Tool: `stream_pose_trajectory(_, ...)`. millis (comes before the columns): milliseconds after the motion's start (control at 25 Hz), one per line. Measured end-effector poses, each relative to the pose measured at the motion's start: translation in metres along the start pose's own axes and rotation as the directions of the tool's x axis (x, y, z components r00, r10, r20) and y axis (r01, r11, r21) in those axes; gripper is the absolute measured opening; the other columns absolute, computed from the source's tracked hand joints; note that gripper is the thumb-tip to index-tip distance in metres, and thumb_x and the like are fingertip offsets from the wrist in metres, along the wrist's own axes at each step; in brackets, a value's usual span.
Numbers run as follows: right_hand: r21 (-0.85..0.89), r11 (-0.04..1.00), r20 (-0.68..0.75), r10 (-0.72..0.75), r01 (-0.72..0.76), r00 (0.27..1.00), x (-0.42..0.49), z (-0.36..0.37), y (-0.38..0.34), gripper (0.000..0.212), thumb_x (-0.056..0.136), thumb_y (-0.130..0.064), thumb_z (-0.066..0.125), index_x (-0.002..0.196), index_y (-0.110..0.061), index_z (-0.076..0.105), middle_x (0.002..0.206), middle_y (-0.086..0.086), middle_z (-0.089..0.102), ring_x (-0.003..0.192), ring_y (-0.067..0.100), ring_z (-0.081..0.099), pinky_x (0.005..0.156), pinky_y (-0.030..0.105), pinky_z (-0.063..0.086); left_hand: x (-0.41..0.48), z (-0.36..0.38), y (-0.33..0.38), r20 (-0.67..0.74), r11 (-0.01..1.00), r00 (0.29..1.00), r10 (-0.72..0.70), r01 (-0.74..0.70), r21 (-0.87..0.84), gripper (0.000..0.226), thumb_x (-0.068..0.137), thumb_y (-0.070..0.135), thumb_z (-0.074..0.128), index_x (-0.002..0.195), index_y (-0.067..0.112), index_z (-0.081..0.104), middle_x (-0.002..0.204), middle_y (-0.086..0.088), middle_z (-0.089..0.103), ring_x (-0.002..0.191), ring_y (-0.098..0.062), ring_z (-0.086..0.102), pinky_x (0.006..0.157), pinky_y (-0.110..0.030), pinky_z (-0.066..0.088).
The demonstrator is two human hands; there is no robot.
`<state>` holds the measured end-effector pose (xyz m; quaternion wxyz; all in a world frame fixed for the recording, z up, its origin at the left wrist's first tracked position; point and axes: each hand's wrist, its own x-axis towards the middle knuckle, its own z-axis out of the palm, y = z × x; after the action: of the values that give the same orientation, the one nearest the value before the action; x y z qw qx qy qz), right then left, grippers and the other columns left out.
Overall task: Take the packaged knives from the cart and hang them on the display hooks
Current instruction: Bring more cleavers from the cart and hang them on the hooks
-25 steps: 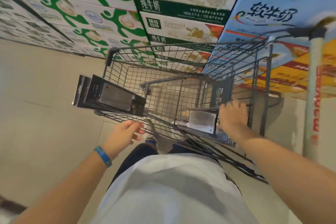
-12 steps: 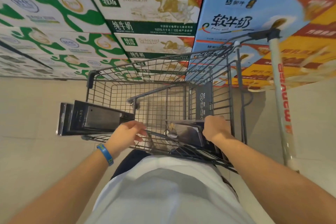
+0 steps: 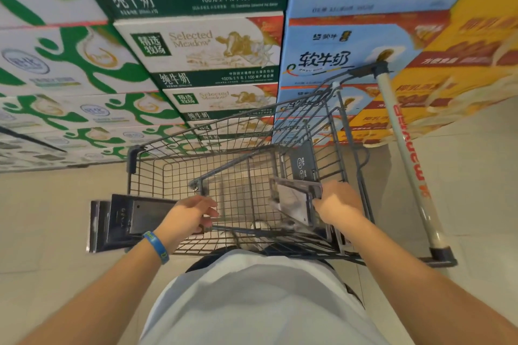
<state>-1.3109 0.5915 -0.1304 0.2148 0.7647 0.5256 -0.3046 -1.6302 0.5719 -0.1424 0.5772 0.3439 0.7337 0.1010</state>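
I see my left grip [image 3: 189, 214] with its fingers curled round the near end of a stack of dark flat packaged knives [image 3: 126, 221]. The stack juts out over the left rim of the grey wire shopping cart [image 3: 132, 159]. My right grip [image 3: 337, 204] clasps a knife pack with a silvery blade [image 3: 291, 199], held tilted over the cart's near right corner. Behind the cart stand stacked milk cartons [image 3: 213, 47].
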Motion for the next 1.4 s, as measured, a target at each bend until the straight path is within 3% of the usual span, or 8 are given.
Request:
stream_pose_trajectory(200,0.08,0.962,-0.037,-0.26,0.263,0.965,-0.027,-0.052,-0.009,0.01,0.099,-0.019,0.059,0.106,-0.015,0.065,0.095,0.006,0.067,0.085,0.028,0.061,0.066,0.032,0.047,0.005,0.006,0.034,0.053,0.963,0.983,0.178,-0.186,0.198,0.007,0.094,0.028,0.065,0.101,0.027,0.068,0.103,0.002,0.073,0.083,-0.012,0.068,0.062,-0.027,0.053)
stream_pose_trajectory(440,0.064,0.686,-0.193,-0.704,0.725,0.684,-0.069,-0.144,-0.054,0.018,0.089,-0.016,0.072,0.101,-0.028,0.077,0.079,-0.018,0.063,0.075,0.004,0.062,0.064,0.024,0.044,0.001,-0.007,0.099,0.261,0.661,0.846,0.465,-0.528,0.534,0.108,0.063,0.06,0.085,0.152,0.035,0.029,0.151,0.014,0.034,0.136,-0.008,0.034,0.113,-0.032,0.033)
stream_pose_trajectory(560,0.254,0.552,-0.288,-0.741,0.794,0.607,-0.084,-0.186,-0.071,0.031,0.083,-0.021,0.084,0.11,-0.036,0.076,0.082,-0.033,0.069,0.084,-0.014,0.066,0.074,0.006,0.05,-0.014,-0.009,0.11,0.377,0.688,0.797,0.472,-0.6,0.408,0.08,0.066,0.052,0.085,0.136,0.03,0.054,0.132,0.018,0.057,0.118,-0.002,0.057,0.105,-0.028,0.044)
stream_pose_trajectory(760,0.396,0.313,-0.546,-0.676,0.863,0.495,-0.075,-0.222,-0.095,0.044,0.08,-0.022,0.088,0.121,-0.02,0.074,0.11,-0.018,0.073,0.11,-0.005,0.067,0.103,0.028,0.053,-0.034,-0.028,0.106,0.105,0.775,0.774,0.625,-0.631,0.036,0.023,0.081,0.021,0.08,0.103,0.02,0.075,0.095,0.005,0.078,0.089,-0.009,0.073,0.076,-0.024,0.059)
stream_pose_trajectory(920,0.34,0.457,-0.743,-0.406,0.822,0.532,-0.047,-0.187,-0.118,0.076,0.082,-0.056,0.077,0.146,-0.023,0.052,0.141,-0.006,0.06,0.13,0.01,0.055,0.109,0.032,0.045,-0.045,-0.048,0.097,-0.057,0.774,0.778,0.626,-0.629,-0.074,0.019,0.086,0.022,0.076,0.105,0.02,0.073,0.097,0.006,0.078,0.092,-0.01,0.073,0.075,-0.017,0.056)
stream_pose_trajectory(1040,0.732,0.401,-0.387,-0.422,0.551,0.82,-0.041,-0.117,-0.142,0.108,0.074,-0.064,0.08,0.159,-0.027,0.027,0.153,-0.002,0.049,0.133,0.013,0.052,0.104,0.028,0.043,-0.049,-0.057,0.082,-0.229,0.775,0.853,0.47,-0.522,-0.356,0.039,0.079,0.033,0.08,0.112,0.012,0.072,0.106,-0.004,0.077,0.103,-0.021,0.072,0.089,-0.033,0.058)
stream_pose_trajectory(1160,0.821,0.446,0.003,-0.629,0.358,0.777,-0.046,-0.041,-0.17,0.097,0.072,-0.052,0.088,0.151,-0.027,0.039,0.125,-0.007,0.071,0.101,0.003,0.069,0.085,0.024,0.056,-0.054,-0.062,0.066,-0.302,0.768,0.92,0.25,-0.379,-0.517,0.07,0.065,0.047,0.088,0.119,0.007,0.068,0.112,-0.013,0.074,0.107,-0.031,0.069,0.096,-0.048,0.054)
stream_pose_trajectory(1400,0.95,0.29,0.136,-0.714,0.113,0.687,-0.035,0.003,-0.204,0.064,0.069,-0.035,0.09,0.127,-0.026,0.063,0.107,0.005,0.079,0.094,0.028,0.077,0.078,0.042,0.064,-0.073,-0.065,0.001,-0.451,0.618,0.892,0.039,-0.376,-0.69,0.058,0.079,0.048,0.073,0.124,0.013,0.064,0.117,-0.01,0.072,0.108,-0.029,0.069,0.094,-0.045,0.055)
